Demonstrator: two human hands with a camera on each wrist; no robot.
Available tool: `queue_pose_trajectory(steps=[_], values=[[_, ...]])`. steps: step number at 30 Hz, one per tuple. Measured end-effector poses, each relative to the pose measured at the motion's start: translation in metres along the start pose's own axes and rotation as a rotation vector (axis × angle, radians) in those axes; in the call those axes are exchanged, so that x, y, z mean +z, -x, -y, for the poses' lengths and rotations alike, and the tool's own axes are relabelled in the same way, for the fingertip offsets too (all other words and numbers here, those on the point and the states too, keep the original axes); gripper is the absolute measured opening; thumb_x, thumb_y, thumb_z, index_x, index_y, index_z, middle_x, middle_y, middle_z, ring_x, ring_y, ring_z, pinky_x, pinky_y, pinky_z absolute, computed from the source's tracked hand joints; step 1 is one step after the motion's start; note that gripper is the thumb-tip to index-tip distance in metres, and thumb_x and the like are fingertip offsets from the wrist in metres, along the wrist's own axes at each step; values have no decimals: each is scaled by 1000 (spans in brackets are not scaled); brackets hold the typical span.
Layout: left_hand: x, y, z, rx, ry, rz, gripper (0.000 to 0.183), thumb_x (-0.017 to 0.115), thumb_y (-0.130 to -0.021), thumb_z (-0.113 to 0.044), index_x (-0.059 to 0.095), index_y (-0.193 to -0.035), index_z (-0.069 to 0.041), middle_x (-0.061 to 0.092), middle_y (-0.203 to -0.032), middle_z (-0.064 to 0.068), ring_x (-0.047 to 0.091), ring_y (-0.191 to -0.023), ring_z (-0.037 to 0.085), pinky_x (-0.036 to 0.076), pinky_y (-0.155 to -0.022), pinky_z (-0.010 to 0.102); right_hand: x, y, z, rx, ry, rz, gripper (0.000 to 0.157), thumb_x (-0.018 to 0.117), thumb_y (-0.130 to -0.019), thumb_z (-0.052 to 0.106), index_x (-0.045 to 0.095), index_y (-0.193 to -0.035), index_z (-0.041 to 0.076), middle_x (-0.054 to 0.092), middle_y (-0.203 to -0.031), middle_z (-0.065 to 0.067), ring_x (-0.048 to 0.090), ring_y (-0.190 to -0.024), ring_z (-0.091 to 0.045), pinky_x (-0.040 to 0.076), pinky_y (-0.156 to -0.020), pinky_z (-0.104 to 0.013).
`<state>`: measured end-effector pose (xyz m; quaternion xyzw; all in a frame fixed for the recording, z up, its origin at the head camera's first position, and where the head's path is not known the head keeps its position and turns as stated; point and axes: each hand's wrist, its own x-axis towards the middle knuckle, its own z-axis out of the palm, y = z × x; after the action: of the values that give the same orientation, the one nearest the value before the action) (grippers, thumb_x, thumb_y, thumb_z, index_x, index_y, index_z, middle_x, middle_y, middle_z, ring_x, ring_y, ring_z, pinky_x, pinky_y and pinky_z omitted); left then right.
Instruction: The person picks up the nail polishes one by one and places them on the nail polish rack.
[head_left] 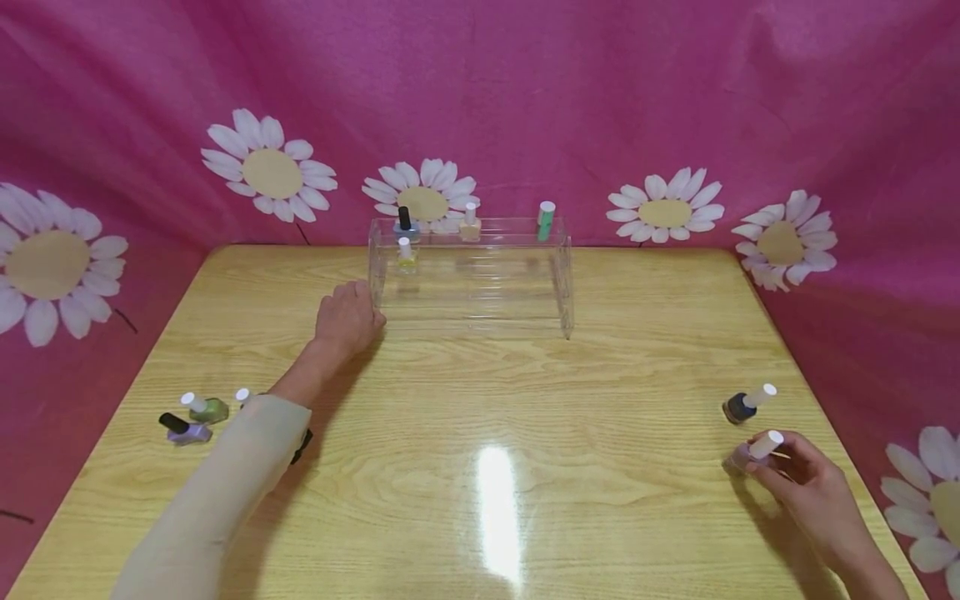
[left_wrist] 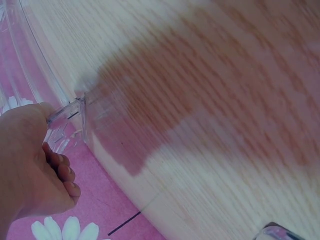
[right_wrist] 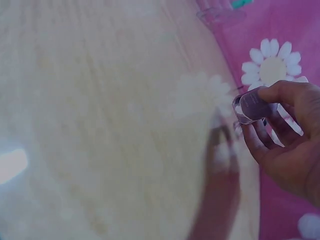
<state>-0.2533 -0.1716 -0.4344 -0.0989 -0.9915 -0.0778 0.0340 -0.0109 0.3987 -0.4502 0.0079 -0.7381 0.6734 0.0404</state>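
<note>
A clear stepped display rack (head_left: 567, 300) stands at the back of the table. My left hand (head_left: 347, 318) grips its left end; in the left wrist view the thumb lies along the clear side panel (left_wrist: 66, 111), with the fingers curled below. At the right, my right hand (head_left: 817, 492) pinches a mauve nail polish bottle (right_wrist: 254, 106) with a white cap between thumb and fingers. A dark nail polish bottle (head_left: 739, 408) with a white cap stands just beyond that hand. On the rack are bottles with blue (head_left: 406, 228), peach (head_left: 470, 229), green (head_left: 546, 223) and yellow (head_left: 407, 260) polish.
On the left of the table (head_left: 600, 400) stand a green bottle (head_left: 210, 410) and a lilac bottle (head_left: 191, 432). Another white cap (head_left: 243, 396) shows there, partly behind the left sleeve (head_left: 225, 492). A pink flowered cloth (head_left: 525, 100) hangs around the table's back and sides.
</note>
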Motion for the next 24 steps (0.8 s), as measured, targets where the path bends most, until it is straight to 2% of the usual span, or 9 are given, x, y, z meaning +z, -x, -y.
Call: queue_pose_trajectory(steps=[3,9,17,24], values=[[0,0,0,2,-2,2,25,53,-91,-16,48,-98,8,56,-91,25,57,-88,42,47,-74,54,6,-8,11,-15,22,12,33,61,-88,-18,63,-118,-1,67,-112,5,65,-101,-3,52,-79,-18],[0,-1,1,6,-4,4,24,52,-91,-16,47,-96,7,56,-91,24,56,-88,42,46,-74,53,23,-33,34,-113,89,48,40,61,-86,-21,58,-122,-5,67,-112,3,64,-96,-6,51,-79,-17],[1,1,1,-1,4,33,23,54,-92,-16,46,-95,5,53,-91,21,54,-88,39,45,-74,51,52,-69,58,-119,130,142,38,63,-88,-16,58,-122,0,67,-108,2,67,-94,-9,53,-77,-20],[1,0,2,1,-2,24,24,56,-92,-17,46,-95,4,53,-90,21,55,-86,38,45,-74,51,87,-100,68,-170,274,169,39,67,-88,-9,59,-122,9,65,-106,5,65,-95,-8,53,-77,-19]])
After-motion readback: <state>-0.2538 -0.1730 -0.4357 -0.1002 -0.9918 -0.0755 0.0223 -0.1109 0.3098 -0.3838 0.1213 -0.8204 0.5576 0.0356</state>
